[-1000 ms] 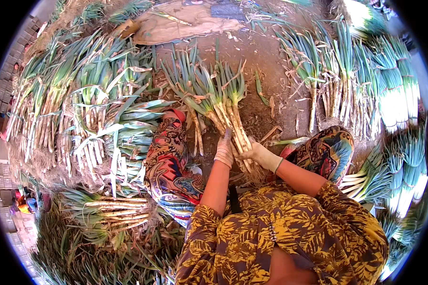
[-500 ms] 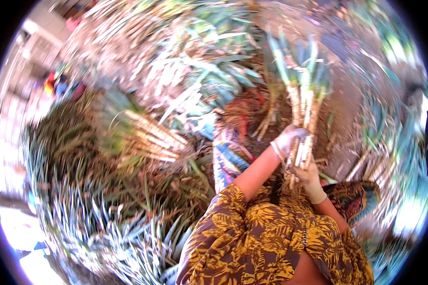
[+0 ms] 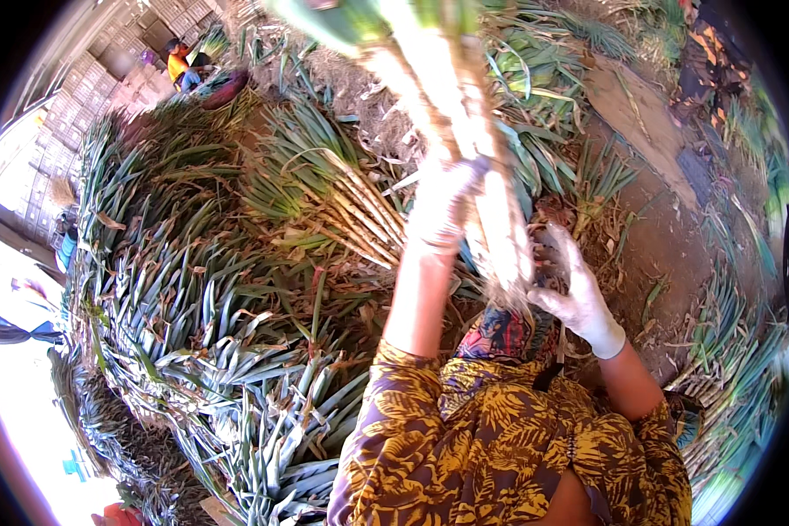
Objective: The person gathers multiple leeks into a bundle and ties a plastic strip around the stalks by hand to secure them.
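Note:
My gloved left hand [image 3: 447, 202] is closed round the pale stalks of a bundle of spring onions [image 3: 498, 206], lifted in front of me. Its green tops reach beyond the upper edge of the picture, and motion blurs it. Below the bundle, by the hairy root ends, my right hand [image 3: 583, 302] in a white glove has its thumb and fingers apart; nothing shows in its grasp. Another bundle of spring onions [image 3: 359, 215] lies left of my left forearm, roots toward me, on top of a large heap of spring onions [image 3: 210, 289].
More spring onions [image 3: 728, 351] lie along the right side. Loose leaves [image 3: 535, 66] and a flat brown sheet [image 3: 644, 131] are on the bare soil ahead. A person in a yellow top [image 3: 180, 66] sits at the far left, near a woven wall [image 3: 61, 149].
My left hand has raised the bundle up and to the left. My right hand, earlier at the lower stalks, has come away and opened. The view has also swung toward the left.

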The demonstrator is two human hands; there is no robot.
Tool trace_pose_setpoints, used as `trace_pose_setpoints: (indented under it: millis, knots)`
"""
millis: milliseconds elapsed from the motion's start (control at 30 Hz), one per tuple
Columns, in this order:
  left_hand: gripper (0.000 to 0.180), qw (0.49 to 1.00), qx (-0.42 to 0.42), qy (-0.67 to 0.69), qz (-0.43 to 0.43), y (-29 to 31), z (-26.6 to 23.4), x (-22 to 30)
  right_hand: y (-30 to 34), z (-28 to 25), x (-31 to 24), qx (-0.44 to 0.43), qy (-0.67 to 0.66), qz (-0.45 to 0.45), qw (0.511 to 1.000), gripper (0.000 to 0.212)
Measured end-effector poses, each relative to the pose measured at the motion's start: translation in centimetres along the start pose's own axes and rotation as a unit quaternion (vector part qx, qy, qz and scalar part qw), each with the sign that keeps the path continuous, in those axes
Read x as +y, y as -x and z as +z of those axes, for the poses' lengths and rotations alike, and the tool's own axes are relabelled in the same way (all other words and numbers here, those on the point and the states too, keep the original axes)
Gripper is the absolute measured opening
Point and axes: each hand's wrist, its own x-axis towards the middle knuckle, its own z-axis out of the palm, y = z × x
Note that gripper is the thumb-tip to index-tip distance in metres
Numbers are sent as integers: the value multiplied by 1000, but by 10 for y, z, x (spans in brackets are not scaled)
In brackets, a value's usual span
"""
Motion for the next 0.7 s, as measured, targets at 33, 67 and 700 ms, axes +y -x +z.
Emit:
trace_pose_setpoints:
  millis: [33, 67, 700]
  knots:
    - [49, 998, 21, -50, 37, -4, -26, 16, -5, 4, -9, 3, -40, 26, 999, 98]
    - [50, 994, 63, -78, 51, -1, -51, 35, -9, 2, -14, 21, -24, 43, 999, 92]
    - [64, 839, 504, -104, -178, 92, -382, -46, 100, -73, 53, 147, 98, 378, 909, 53]
